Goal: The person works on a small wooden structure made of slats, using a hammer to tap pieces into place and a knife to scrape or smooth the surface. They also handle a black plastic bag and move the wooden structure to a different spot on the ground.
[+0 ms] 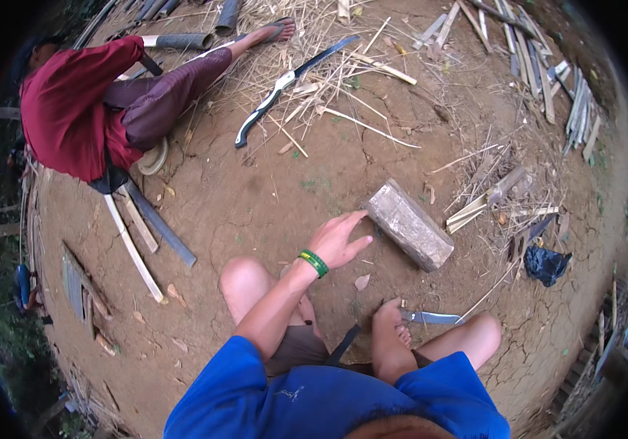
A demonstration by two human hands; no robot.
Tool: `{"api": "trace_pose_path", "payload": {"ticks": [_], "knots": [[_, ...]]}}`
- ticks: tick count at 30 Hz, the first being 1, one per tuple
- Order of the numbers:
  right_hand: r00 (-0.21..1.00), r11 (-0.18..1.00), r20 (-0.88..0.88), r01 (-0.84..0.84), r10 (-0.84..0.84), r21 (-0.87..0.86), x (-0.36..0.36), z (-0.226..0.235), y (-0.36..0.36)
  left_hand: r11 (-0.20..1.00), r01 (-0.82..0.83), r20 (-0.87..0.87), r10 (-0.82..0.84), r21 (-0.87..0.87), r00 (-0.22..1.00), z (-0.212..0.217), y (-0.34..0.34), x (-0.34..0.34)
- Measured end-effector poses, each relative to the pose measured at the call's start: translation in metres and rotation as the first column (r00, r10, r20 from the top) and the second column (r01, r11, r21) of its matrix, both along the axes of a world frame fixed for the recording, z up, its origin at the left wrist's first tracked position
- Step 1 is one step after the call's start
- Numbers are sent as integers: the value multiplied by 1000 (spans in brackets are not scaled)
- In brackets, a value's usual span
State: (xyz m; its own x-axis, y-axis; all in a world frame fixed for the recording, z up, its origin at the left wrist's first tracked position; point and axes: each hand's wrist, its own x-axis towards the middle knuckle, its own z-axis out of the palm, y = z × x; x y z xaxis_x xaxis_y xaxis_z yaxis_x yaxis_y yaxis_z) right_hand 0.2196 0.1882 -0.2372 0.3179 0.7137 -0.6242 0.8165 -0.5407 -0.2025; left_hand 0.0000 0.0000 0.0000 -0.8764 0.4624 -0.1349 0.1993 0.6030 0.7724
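Observation:
My left hand (339, 240), with a green band at the wrist, is open above the ground. Its fingertips reach the near left end of a squared wooden block (410, 225), and I cannot tell whether they touch. Low in front of me, my right hand (385, 316) is closed at the handle end of a knife (432, 317). The blade points right, past my bent leg, and most of the handle is hidden. Some toes show just beside this hand. A dark strap-like piece (344, 344) lies between my legs.
A person in a red top (80, 110) sits at the far left. A folding saw (277, 94) lies ahead among wood shavings. Split bamboo (486, 197) lies right of the block, near a black plastic bag (546, 263). Strips (134, 245) lie at left.

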Motion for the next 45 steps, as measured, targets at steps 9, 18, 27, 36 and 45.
{"api": "trace_pose_path", "payload": {"ticks": [9, 18, 27, 36, 45], "knots": [[678, 907, -719, 385, -153, 171, -131, 75, 58, 996, -33, 67, 28, 82, 997, -2, -16, -41], [345, 769, -734, -522, 586, 369, -202, 131, -106, 951, -226, -79, 247, 211, 966, -38, -40, -63], [-131, 405, -692, -728, 710, 553, -236, -16, -206, 844, -401, -52, 446, 357, 893, -27, -58, -74], [-503, -233, -256, -716, 825, 658, -387, 186, -132, 486, -713, -44, 840, 506, 541, -49, -85, -108], [-505, -549, 232, -810, 831, 206, -286, 298, 131, 981, 194, -59, -195, -14, 979, -91, 14, -47]]}}
